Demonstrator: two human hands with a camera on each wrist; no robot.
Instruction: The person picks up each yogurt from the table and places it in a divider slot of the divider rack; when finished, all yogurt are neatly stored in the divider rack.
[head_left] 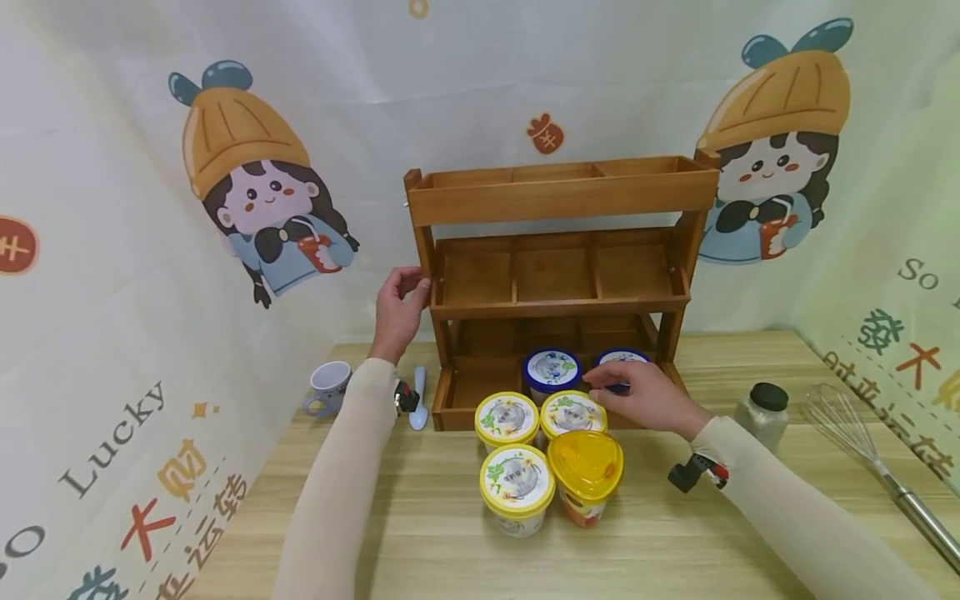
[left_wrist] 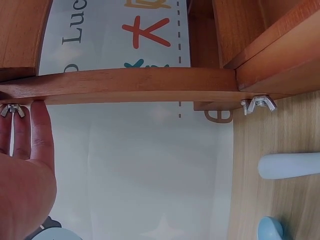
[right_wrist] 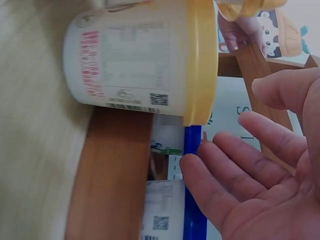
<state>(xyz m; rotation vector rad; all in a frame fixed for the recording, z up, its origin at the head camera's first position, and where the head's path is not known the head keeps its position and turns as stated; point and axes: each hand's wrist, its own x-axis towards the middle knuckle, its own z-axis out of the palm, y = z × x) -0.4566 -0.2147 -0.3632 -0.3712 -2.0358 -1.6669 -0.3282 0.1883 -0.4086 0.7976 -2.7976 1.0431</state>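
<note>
My left hand (head_left: 400, 310) is at the left post of a brown wooden shelf rack (head_left: 562, 190). In the left wrist view its straight fingers (left_wrist: 42, 132) touch the post beside a wing nut (left_wrist: 14, 109). My right hand (head_left: 647, 396) hovers over the right blue-lidded tub (head_left: 621, 358), its fingers loosely spread and holding nothing. Another blue-lidded tub (head_left: 552, 369) sits on the bottom shelf. Before the rack stand three yellow-lidded tubs, the left rear tub (head_left: 507, 418), right rear tub (head_left: 573, 412) and front tub (head_left: 517, 479), beside a cup with a yellow lid (head_left: 586, 467).
On the left are a white mug (head_left: 330, 383) and a pale blue spoon (head_left: 419, 404). A jar with a black lid (head_left: 765, 412) and a wire whisk (head_left: 862, 450) lie to the right. A printed cloth (head_left: 480, 92) hangs behind the rack.
</note>
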